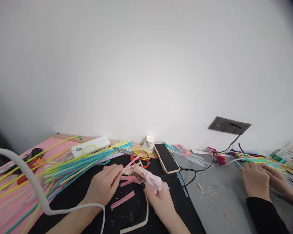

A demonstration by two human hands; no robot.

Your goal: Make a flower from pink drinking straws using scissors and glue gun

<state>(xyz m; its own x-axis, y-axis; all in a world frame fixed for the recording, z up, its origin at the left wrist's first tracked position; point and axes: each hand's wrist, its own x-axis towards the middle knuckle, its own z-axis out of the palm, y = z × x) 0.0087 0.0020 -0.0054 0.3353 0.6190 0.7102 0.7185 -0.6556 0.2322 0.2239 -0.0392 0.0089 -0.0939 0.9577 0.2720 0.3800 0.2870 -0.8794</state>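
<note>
Flat black mat, kinda crumby. Over it, pale pink pistol-shaped plastic glue gun gripped in right hand: light, stiff probably, best held by handle. Slim fuzzy pink strip pinched in left hand; likely soft, bendy.

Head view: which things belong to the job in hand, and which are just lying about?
In the job, apparently:
pink strip, in the left hand
pink glue gun, in the right hand
loose pink strips

Lying about, it seems:
phone
white cup
white power bank
</note>
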